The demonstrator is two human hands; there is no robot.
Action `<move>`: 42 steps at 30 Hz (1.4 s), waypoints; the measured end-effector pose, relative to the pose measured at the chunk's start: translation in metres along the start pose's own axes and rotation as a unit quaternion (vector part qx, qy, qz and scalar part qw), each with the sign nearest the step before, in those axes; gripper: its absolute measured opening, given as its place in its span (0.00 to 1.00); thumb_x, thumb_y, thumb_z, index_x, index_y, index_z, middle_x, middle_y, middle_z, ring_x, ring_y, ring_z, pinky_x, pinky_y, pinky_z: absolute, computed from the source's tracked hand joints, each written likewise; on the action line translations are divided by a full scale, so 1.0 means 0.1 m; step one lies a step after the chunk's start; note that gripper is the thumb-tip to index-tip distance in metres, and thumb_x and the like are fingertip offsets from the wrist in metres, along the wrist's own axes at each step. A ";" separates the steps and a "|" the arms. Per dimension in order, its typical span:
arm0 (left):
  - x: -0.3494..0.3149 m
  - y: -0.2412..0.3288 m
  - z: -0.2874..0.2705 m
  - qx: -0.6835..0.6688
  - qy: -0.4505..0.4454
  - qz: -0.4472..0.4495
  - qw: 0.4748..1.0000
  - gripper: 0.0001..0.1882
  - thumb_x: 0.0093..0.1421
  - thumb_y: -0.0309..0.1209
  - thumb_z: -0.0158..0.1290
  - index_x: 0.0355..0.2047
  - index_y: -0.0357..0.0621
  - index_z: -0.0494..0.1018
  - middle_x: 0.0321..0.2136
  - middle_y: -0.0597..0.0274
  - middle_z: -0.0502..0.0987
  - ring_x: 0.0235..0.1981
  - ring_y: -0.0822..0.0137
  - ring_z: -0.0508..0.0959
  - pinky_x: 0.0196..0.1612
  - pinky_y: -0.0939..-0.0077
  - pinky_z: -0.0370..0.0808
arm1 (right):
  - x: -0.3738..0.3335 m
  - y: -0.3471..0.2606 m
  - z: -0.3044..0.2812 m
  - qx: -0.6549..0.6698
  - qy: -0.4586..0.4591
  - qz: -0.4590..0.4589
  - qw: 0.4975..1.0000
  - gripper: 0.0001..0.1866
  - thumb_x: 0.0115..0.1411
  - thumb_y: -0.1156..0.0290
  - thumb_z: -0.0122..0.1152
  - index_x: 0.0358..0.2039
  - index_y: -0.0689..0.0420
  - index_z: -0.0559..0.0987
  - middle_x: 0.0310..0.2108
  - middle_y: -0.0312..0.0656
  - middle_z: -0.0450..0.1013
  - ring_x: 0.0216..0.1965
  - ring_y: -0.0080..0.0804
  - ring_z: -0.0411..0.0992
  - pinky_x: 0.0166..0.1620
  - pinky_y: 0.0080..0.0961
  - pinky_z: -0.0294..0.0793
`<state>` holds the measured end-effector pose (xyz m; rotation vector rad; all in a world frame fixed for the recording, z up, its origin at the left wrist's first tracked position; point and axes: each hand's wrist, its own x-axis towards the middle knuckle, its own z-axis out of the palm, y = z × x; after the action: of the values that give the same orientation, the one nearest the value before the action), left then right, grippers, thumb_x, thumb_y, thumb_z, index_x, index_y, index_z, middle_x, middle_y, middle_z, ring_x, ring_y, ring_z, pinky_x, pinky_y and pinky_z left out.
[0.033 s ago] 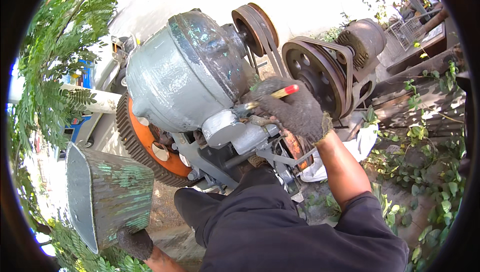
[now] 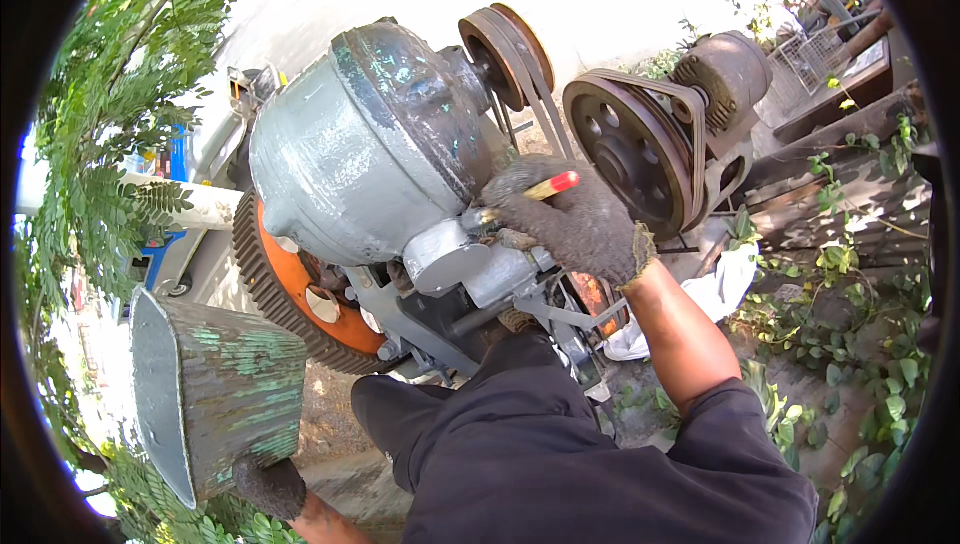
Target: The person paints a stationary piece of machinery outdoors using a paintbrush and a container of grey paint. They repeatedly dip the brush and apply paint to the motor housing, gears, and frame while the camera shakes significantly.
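My right hand (image 2: 570, 214) is closed round the brush (image 2: 553, 186), likely to steer it finely beside the drum (image 2: 340, 139); my left hand (image 2: 270, 487), under the hopper (image 2: 235, 374), hides its grip.

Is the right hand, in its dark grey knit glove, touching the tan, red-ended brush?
Touching. The head view shows the gloved right hand closed around the brush, whose red end sticks out past it.

right hand (image 2: 562, 219), gloved, was raised near centre, fingers curled in a closed grip; bare forearm (image 2: 685, 339) angled up and leftward. left hand (image 2: 270, 487), also gloved, sat low at left, fingers partly hidden, bare wrist (image 2: 316, 516) showing below.
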<state>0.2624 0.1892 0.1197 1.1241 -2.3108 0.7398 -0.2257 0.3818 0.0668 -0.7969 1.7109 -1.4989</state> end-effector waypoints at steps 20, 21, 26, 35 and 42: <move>0.07 -0.03 0.46 -0.599 0.117 -0.358 0.707 0.25 0.63 0.29 0.68 0.57 0.40 0.70 0.48 0.48 0.82 0.47 0.48 0.85 0.47 0.58 0.84 | -0.10 0.78 -0.11 0.502 0.245 0.084 0.825 0.12 0.69 0.59 0.63 0.42 0.54 0.80 0.26 0.36 0.76 0.22 0.25 0.72 0.21 0.24 0.68; 0.05 0.00 0.46 -0.587 0.122 -0.365 0.712 0.25 0.63 0.28 0.68 0.56 0.40 0.70 0.47 0.48 0.83 0.46 0.48 0.85 0.46 0.58 0.83 | -0.11 0.80 -0.12 0.505 0.252 0.103 0.819 0.12 0.69 0.59 0.62 0.43 0.54 0.80 0.27 0.38 0.76 0.22 0.27 0.73 0.22 0.25 0.70; 0.09 0.06 0.32 -0.001 0.126 0.102 0.987 0.21 0.60 0.27 0.70 0.50 0.37 0.75 0.42 0.47 0.85 0.44 0.48 0.86 0.46 0.57 0.83 | -0.18 0.70 -0.21 0.538 0.262 0.080 0.797 0.13 0.69 0.64 0.61 0.47 0.60 0.80 0.32 0.46 0.80 0.28 0.34 0.79 0.30 0.32 0.79; 0.02 0.14 0.22 -0.217 0.031 -0.172 0.960 0.18 0.59 0.26 0.69 0.48 0.34 0.80 0.45 0.43 0.85 0.45 0.44 0.86 0.50 0.54 0.83 | -0.29 0.10 -0.30 -0.051 0.063 -0.085 0.993 0.13 0.68 0.65 0.69 0.48 0.59 0.86 0.46 0.43 0.82 0.45 0.32 0.82 0.48 0.33 0.81; 0.02 -0.13 0.30 -0.365 0.080 -0.273 0.887 0.25 0.57 0.27 0.72 0.53 0.37 0.76 0.50 0.46 0.82 0.51 0.45 0.83 0.56 0.53 0.80 | 0.11 -0.16 -0.04 -0.207 -0.091 -0.156 0.961 0.12 0.71 0.62 0.65 0.46 0.57 0.84 0.42 0.48 0.81 0.43 0.49 0.80 0.49 0.39 0.79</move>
<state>0.2669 0.1619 0.1024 1.1774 -1.7291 -0.2389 -0.2351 0.3729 0.0820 -1.4373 1.8432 -1.2219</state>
